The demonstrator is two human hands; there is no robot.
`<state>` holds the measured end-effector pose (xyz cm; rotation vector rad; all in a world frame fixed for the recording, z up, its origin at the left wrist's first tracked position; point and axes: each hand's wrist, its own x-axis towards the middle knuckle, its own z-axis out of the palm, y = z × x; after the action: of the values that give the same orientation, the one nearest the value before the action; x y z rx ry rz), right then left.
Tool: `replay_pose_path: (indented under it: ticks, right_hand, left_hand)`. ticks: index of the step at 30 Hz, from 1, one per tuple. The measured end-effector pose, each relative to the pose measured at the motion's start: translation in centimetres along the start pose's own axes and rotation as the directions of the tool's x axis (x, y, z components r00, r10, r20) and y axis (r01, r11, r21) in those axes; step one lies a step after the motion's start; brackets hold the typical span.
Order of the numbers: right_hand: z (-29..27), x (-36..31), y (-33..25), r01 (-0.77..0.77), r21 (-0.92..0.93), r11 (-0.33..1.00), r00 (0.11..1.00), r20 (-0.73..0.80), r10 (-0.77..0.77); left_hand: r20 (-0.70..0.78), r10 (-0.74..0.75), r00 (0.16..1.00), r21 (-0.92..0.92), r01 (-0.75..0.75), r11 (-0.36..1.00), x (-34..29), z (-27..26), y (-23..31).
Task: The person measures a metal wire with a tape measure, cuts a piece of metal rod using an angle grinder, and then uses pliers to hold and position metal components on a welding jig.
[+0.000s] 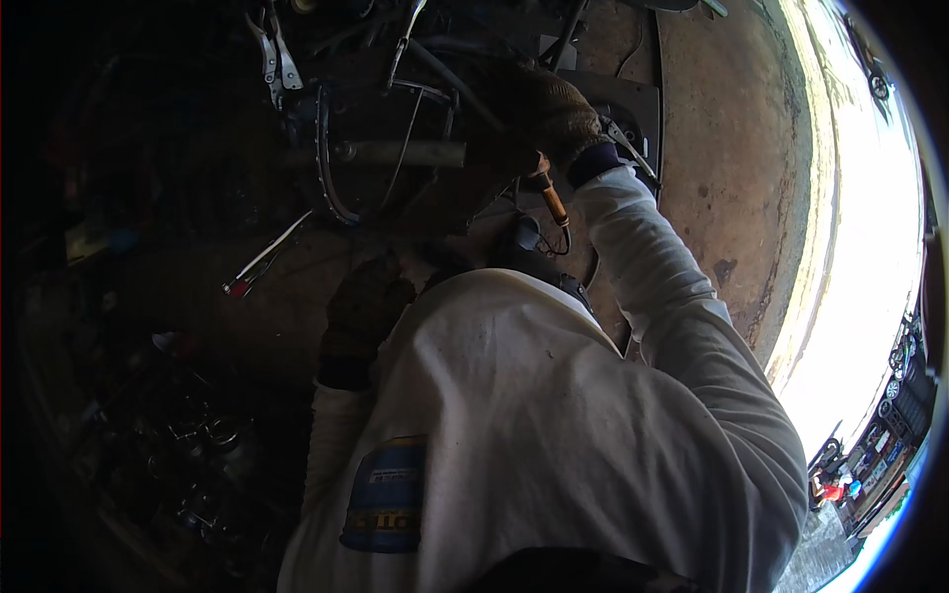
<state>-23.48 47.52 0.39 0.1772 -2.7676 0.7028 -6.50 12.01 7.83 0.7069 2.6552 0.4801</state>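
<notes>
My right hand (556, 107), in a knitted work glove, reaches over a dark metal frame at the top; its fingers are lost in shadow. Just below it hangs an electrode holder (553, 203) with an orange-brown handle and a black cable. My left hand (368, 304), in a dark glove, is low beside my body with its fingers curled; whatever it may hold is too dark to make out. Between and beyond the hands lie a metal tube (410, 153) and a curved metal strip (326, 163) with holes along it.
Locking pliers (274, 54) grip the work at upper left, with another pair (400, 47) near the top middle. More pliers (629, 146) lie by my right wrist. A tool with red ends (259, 265) rests left of my left hand. Shiny metal parts (213, 430) crowd the lower left.
</notes>
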Motion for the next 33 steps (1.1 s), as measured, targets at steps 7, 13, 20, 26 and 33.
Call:
replay_pose_path:
  ticks: [7,13,20,26,33]
  right_hand:
    - [-0.4,0.9,-0.3,0.029,-0.046,0.999,0.998,-0.048,-0.031]
    - [-1.0,1.4,-0.7,0.049,-0.093,0.994,0.995,-0.078,-0.057]
    - [-0.2,2.4,0.5,0.054,-0.064,0.997,0.997,-0.046,-0.057]
    - [1.0,2.6,2.2,0.044,0.011,0.999,0.999,0.031,-0.044]
    - [3.4,2.5,5.7,0.052,0.2,0.978,0.991,0.114,-0.076]
  left_hand:
    - [-0.057,0.009,0.998,-0.031,-0.011,0.999,-0.2,0.1,0.5]
    - [-0.061,0.026,0.998,-0.03,-0.028,0.999,-0.6,0.0,0.2]
    - [0.04,0.172,0.984,0.185,-0.177,0.967,-0.4,-0.3,-1.2]
    - [-0.044,-0.016,0.999,0.05,0.019,0.999,-0.3,0.5,-1.3]
    - [-0.021,0.075,0.997,0.177,-0.07,0.982,-0.1,0.2,-1.0]
